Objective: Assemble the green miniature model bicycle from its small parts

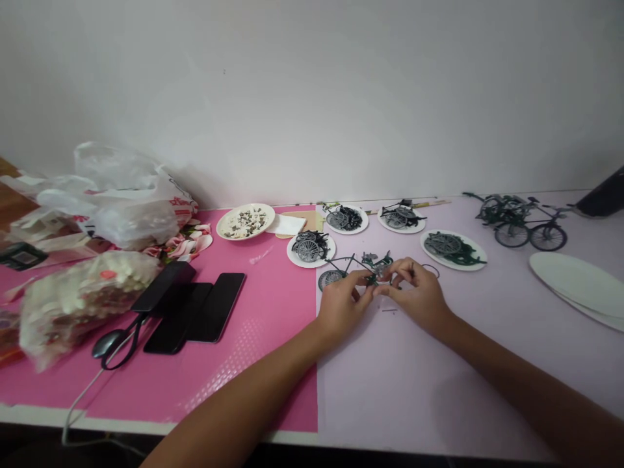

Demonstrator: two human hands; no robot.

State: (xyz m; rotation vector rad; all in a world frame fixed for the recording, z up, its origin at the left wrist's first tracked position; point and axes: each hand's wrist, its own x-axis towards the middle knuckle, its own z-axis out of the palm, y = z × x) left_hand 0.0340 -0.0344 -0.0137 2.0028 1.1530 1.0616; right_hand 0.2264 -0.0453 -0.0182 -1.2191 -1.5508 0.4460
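Observation:
Just right of the pink and lilac seam, my left hand (345, 302) pinches a small dark green part. Close beside it, fingertips nearly meeting, my right hand (414, 289) is closed on the same small piece or one touching it. A toy bicycle frame (344, 264) with a grey spoked wheel (330, 279) lies behind my left hand. Behind my right hand a thin dark ring (431, 270) rests on the lilac surface. White plates of dark parts stand around: one at the left (312, 263), two behind, and one at the right (453, 265) with green pieces.
Assembled toy bicycles (531, 227) stand at the back right, near white oval plates (580, 283). A bowl of small pieces (246, 223) sits at the back. Two phones (217, 309), a black box (163, 286) with a cable, and plastic bags (127, 201) occupy the left.

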